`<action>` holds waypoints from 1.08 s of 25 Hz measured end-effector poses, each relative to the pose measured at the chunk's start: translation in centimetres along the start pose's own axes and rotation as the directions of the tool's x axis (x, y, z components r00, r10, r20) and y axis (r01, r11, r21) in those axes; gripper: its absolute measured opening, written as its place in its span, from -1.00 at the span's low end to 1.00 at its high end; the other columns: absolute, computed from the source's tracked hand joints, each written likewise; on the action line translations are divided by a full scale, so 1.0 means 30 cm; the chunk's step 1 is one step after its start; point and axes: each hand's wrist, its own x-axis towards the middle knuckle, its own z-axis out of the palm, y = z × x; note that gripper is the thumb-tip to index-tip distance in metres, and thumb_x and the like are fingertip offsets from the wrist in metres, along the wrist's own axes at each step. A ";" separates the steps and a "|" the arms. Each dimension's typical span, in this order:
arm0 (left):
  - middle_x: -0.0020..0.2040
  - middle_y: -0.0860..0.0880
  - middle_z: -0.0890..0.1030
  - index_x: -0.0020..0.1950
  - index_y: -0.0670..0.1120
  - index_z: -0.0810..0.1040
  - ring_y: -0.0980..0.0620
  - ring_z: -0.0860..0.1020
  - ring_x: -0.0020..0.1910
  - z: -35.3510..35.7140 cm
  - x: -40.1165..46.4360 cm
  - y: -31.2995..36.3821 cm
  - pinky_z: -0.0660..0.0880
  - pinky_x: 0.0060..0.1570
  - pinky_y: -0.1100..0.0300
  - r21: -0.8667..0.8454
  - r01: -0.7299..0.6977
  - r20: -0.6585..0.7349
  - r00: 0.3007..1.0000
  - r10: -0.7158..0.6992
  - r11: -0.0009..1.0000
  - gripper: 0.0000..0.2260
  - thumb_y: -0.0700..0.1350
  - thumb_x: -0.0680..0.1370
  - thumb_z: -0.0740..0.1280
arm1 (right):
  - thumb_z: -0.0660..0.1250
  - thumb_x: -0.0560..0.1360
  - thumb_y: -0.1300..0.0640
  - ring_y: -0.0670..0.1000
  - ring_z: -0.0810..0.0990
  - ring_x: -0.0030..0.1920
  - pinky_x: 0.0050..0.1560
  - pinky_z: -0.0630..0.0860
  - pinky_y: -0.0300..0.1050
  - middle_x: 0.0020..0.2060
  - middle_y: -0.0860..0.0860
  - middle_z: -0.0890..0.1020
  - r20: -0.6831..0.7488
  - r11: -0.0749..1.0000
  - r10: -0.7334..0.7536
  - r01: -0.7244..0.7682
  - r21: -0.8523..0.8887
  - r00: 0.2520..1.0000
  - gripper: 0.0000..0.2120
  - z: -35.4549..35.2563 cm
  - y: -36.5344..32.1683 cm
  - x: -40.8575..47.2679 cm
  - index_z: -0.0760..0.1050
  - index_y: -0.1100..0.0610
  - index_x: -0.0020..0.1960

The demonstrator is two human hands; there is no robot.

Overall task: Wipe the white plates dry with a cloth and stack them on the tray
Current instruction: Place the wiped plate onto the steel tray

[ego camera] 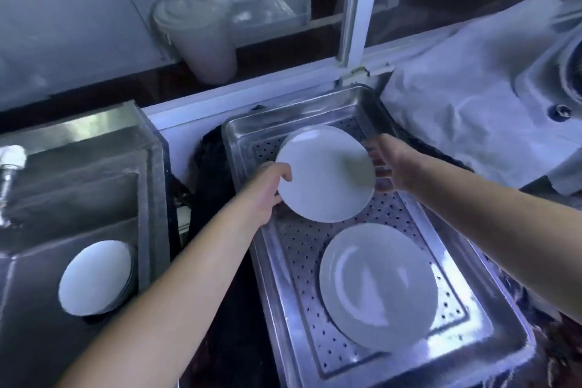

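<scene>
Two plates (326, 175) (378, 287) over one tray (491, 334)

Left hand (267, 189) grips the near-left rim of a white plate (326, 173), thumb on top, over the far end of the perforated metal tray (491, 318). Right hand (390, 167) is at the plate's right edge, fingers (382, 172) loosely spread; hard to say if they're touching it. 1 more plate (378, 290) lies in the tray's near half. A stack of plates (96, 277) sits in the sink (78, 186) on the left.
</scene>
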 end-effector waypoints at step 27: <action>0.12 -0.12 0.57 0.17 -0.14 0.50 -0.06 0.46 -0.12 0.120 0.186 -0.028 0.33 -0.22 0.15 0.157 0.080 -0.247 0.968 -0.039 0.984 -0.70 -0.22 0.44 0.31 | 0.33 0.52 0.08 0.19 0.65 0.10 0.23 0.57 0.19 0.11 0.15 0.66 0.006 0.985 -0.120 0.120 -0.124 0.993 -0.69 -0.013 -0.040 0.283 0.53 0.19 0.22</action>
